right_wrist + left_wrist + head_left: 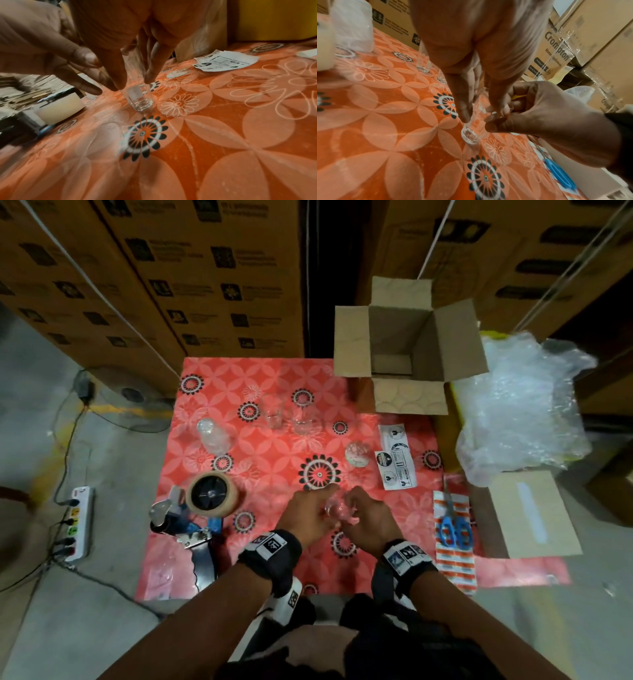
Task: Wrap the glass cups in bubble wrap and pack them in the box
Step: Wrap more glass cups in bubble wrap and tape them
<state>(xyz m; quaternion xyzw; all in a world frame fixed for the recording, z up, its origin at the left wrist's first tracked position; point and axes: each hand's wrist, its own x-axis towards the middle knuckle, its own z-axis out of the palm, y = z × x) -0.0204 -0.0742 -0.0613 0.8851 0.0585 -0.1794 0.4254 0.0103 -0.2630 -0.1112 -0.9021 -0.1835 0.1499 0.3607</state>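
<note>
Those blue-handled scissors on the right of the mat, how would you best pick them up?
Take the scissors by the blue handle loops, coming from above on the near side. In the head view they lie flat on a striped sheet with the loops toward the person and the blades pointing away, so the handles are the safe, easy hold.

Between the hands and the open box [407, 350] lies bare cloth; two upright glasses [291, 414] stand left of that lane, the sticker sheet [397, 457] (flat) lies right.
</note>
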